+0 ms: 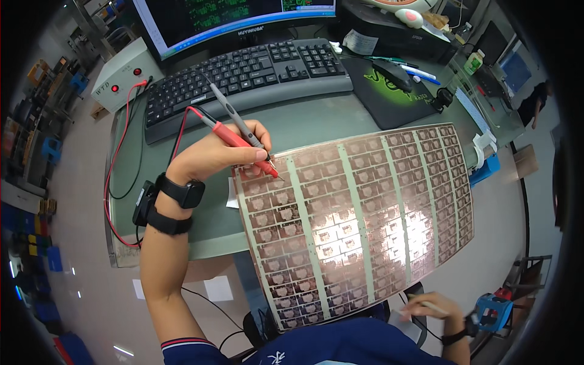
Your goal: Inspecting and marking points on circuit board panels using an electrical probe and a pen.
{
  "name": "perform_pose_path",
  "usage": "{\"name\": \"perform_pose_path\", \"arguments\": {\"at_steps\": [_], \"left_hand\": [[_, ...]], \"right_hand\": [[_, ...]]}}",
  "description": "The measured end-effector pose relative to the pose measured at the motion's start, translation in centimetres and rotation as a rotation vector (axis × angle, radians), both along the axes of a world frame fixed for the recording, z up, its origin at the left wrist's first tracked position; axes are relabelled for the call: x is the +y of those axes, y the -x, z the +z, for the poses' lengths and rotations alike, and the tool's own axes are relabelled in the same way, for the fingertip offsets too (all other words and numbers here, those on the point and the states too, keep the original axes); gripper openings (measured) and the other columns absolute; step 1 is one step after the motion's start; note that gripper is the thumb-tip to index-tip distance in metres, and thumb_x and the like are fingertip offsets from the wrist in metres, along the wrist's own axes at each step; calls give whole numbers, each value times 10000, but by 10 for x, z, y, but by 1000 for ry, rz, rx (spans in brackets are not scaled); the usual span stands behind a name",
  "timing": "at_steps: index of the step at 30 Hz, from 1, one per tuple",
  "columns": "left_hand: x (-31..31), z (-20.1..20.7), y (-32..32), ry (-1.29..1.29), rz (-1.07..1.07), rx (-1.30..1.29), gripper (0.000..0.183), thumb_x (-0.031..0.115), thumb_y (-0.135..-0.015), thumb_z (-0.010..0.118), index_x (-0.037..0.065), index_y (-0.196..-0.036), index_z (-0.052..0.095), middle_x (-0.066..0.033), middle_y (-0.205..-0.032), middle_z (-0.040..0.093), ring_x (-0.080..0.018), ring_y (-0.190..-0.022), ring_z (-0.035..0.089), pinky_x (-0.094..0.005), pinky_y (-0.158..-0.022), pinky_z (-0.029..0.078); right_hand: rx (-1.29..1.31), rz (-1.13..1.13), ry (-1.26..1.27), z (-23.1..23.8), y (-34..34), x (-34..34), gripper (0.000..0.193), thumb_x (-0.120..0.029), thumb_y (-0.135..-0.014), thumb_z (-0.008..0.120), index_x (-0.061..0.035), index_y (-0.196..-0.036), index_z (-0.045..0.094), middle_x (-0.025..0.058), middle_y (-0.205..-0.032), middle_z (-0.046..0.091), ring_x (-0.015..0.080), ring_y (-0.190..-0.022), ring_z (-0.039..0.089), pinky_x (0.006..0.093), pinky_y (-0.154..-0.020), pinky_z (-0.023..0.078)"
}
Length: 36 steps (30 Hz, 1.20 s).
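Note:
My left hand [216, 151] is closed around two test probes, a red one [230, 135] and a grey one [234, 115]. Both probe tips point down at the upper left corner of a large coppery circuit board panel [331, 194], at or very close to its surface. Repeated small patterns in rows cover the panel, divided by pale green strips, and bright light glares off its middle. It lies tilted across the desk's front edge toward my body. Beyond its lower right edge, my right hand [443, 309] grips a thin pale pen-like stick [432, 306].
Behind the panel lie a black keyboard [243, 79], a monitor [237, 24], and a mouse [394, 74] on a black-green mat [389, 100]. Red and black leads run to a white box [125, 76] at the left. A blue tape dispenser [485, 169] sits right of the panel.

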<state>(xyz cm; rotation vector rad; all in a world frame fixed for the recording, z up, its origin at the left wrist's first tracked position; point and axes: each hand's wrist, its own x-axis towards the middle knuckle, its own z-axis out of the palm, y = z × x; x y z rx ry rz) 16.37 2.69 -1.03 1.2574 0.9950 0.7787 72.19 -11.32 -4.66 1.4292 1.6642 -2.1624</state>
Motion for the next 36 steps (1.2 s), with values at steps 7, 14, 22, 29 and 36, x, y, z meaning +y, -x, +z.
{"name": "perform_pose_path", "arguments": {"at_steps": [7, 14, 22, 29, 36], "left_hand": [[-6, 3, 6, -18, 13, 13, 257, 259, -862, 751, 61, -956, 616, -10, -832, 666, -49, -683, 619, -184, -580, 431], [-3, -2, 0, -3, 44, 2, 268, 283, -865, 748, 68, -951, 614, 2, -814, 660, -40, -685, 617, -184, -566, 421], [-4, -7, 3, -10, 25, -14, 265, 286, -870, 742, 73, -949, 606, 9, -793, 648, -36, -687, 608, -186, -572, 425], [-3, -9, -1, 3, 48, 4, 249, 269, -877, 730, 72, -949, 596, 8, -793, 644, -35, -691, 602, -188, -574, 427], [-6, -2, 0, 35, 78, 35, 222, 210, -877, 717, 60, -960, 575, -13, -807, 650, -49, -697, 603, -192, -581, 445]], "right_hand": [[-136, -659, -849, 82, -87, 74, 336, -287, -1019, 530, -3, -854, 601, 29, -587, 529, 118, -547, 538, 251, -573, 442], [17, -462, -1163, 108, 64, 231, 252, -235, -1039, 514, -7, -1066, 618, 44, -841, 648, 96, -770, 623, 231, -730, 485], [-68, -230, -1548, 49, 120, 387, 214, -202, -953, 646, -76, -1126, 652, 73, -1012, 702, 138, -919, 641, 274, -815, 480], [6, -283, -1613, 27, 146, 397, 231, -204, -957, 639, -67, -1143, 649, 65, -1026, 700, 161, -930, 652, 290, -821, 490], [115, 48, -1561, 22, 225, 324, 240, -140, -949, 635, -52, -1172, 628, 112, -1128, 695, 266, -1068, 658, 352, -910, 494]]}}
